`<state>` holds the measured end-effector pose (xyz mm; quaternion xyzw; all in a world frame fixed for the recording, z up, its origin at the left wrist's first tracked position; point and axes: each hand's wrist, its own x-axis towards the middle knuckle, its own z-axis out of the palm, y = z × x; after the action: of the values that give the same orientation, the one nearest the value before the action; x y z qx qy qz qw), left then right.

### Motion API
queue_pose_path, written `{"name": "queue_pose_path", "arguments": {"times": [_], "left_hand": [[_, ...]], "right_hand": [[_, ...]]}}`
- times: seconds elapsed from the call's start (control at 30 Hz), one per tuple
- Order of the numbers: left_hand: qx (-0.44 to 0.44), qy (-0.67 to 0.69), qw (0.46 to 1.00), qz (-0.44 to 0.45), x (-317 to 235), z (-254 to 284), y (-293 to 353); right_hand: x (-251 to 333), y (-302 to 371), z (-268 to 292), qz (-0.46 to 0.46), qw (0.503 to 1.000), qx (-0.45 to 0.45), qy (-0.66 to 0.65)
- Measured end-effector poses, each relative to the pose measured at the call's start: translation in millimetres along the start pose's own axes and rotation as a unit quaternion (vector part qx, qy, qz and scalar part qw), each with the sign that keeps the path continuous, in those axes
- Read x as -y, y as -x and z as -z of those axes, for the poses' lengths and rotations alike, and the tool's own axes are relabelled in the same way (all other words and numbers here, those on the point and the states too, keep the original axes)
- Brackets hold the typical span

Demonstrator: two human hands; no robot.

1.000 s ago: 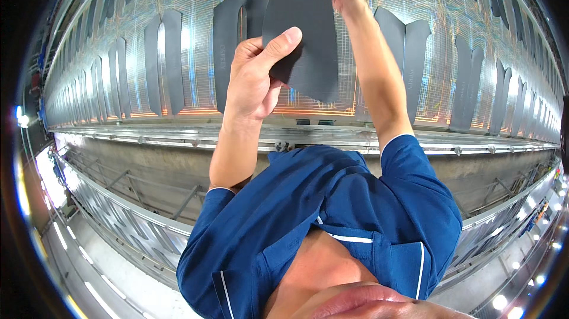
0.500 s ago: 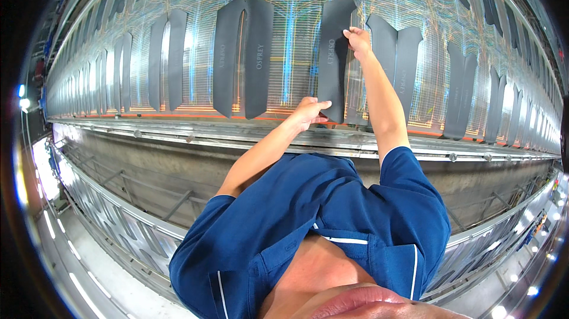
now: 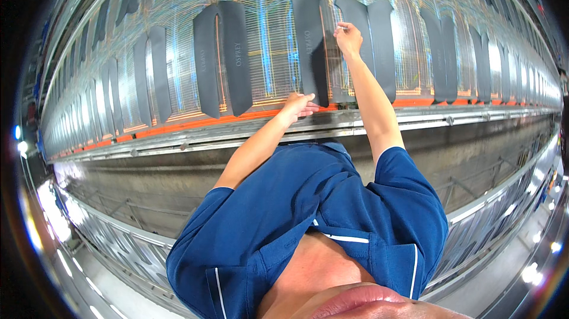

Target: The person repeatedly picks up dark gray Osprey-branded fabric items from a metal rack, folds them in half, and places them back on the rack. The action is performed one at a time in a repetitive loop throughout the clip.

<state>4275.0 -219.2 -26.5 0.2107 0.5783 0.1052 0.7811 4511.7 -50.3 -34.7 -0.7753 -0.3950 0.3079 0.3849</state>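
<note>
Flat dark grey fabric panels lie on a long table printed with many fine coloured lines. Nearest to me is a long panel with pale lettering and a slanted lower end. My left hand is at that lower end, thumb and fingers apart and pointing right; whether it presses on the fabric I cannot tell. My right hand is over the strip between this panel and its right-hand neighbour. Its thumb and forefinger are pinched together, and what they hold, if anything, is too small to make out.
A pair of similar panels lies to the left, and several more follow along both sides. A metal rail with an orange strip edges the table. Behind me, across a grey gap, runs another long table.
The table and panels have shifted leftward in the picture. My right hand has come off the near panel's right edge to the strip beside it. My left hand stays by the lower end.
</note>
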Motion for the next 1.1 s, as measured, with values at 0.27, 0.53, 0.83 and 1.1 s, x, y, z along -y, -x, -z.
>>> {"name": "queue_pose_path", "arguments": {"times": [0.27,0.53,0.83,1.1], "left_hand": [[0.043,-0.281,0.959,0.008,-15,-20,29],[-0.110,-0.199,0.969,-0.094,-17,-148,-7],[-0.178,-0.057,0.982,0.002,-8,-230,-44],[-0.084,0.191,0.978,0.029,-25,-221,-75]], "right_hand": [[-65,58,152,-0.075,0.990,0.029,-0.115],[-126,34,235,-0.135,0.976,0.078,-0.151],[-140,32,272,-0.178,0.941,0.242,-0.157],[-130,29,263,-0.208,0.921,0.303,-0.131]]}}
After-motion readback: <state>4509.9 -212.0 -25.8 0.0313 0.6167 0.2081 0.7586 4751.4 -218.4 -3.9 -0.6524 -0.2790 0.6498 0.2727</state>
